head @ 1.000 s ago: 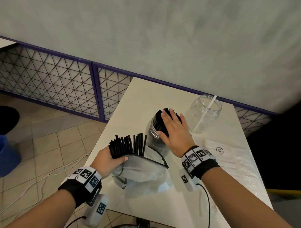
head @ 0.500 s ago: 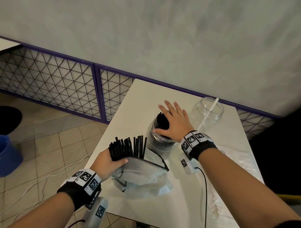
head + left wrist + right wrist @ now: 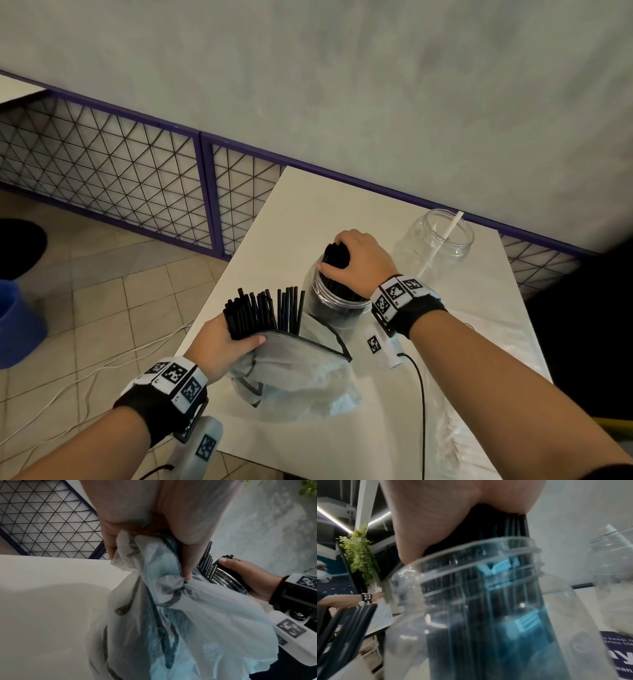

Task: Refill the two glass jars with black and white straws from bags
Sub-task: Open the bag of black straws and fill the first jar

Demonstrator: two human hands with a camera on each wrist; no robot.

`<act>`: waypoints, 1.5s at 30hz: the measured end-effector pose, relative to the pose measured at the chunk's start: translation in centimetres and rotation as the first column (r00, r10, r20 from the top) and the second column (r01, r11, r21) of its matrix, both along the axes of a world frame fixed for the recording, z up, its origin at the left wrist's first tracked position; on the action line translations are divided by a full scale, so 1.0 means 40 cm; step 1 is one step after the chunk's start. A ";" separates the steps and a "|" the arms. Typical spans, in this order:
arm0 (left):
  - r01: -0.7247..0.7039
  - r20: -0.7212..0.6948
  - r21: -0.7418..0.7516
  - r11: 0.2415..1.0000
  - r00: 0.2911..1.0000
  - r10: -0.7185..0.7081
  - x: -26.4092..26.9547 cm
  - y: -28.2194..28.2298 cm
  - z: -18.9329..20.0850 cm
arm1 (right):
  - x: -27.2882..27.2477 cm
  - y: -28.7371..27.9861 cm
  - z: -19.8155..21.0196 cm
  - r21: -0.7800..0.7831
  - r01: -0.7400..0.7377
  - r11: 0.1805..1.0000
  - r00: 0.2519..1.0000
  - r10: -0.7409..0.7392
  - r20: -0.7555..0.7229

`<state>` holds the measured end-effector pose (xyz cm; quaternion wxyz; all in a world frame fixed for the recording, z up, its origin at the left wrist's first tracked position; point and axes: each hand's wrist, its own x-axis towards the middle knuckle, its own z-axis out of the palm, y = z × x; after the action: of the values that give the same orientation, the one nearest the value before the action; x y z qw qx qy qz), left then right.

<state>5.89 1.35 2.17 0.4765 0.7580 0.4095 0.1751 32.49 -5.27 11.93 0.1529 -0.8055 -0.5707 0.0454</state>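
The straws bunched under the right hand (image 3: 359, 263) are black (image 3: 334, 255), standing in a clear see-through jar (image 3: 329, 301). More black straws (image 3: 263, 311) stick up beside the left hand (image 3: 222, 346), out of a translucent whitish plastic bag with dark printed edging (image 3: 294, 373). Beyond the right hand, a second clear jar (image 3: 418, 246) holds one white straw (image 3: 442, 243). Both wrists carry black bands with black-and-white square-patterned tags (image 3: 397, 294). The worktop (image 3: 308, 212) is plain off-white.

Head view looks down, wrist views close — all share jar (image 3: 337, 301)
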 end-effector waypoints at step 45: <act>-0.010 0.002 -0.031 0.999 1.000 0.010 -0.019 -0.008 -0.004 | 0.005 -0.072 -0.001 -0.004 -0.163 0.987 0.963 0.159 0.218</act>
<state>5.13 1.02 1.99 0.4879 0.7482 0.4155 0.1718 32.68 -8.14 11.91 0.0910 -0.7555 -0.6479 -0.0348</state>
